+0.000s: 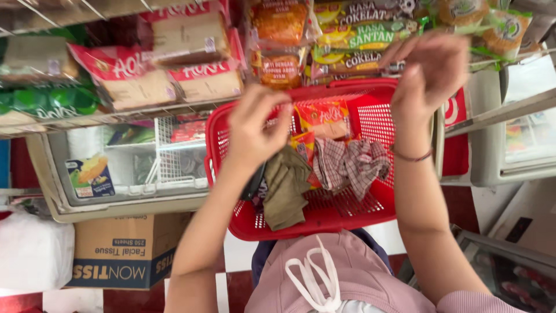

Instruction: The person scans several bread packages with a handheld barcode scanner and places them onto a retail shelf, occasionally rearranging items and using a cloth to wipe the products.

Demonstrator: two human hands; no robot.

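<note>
Hovering over red basket (370,211): left hand (255,130) curled, grip unclear; right hand (431,72) half open, empty, near shelf packets (359,35). Packets judged light, crinkly, crushable; pinch at sealed edge

Bright, even shop light fills the view, with no hard shadows. The right hand (431,72) at one o'clock is smeared by motion blur; the left hand (255,130) is a little softer than the sharp red basket (324,217). Shelves at ten o'clock bend with wide-angle distortion. Pale glare washes the freezer (524,145) at three o'clock.
</note>
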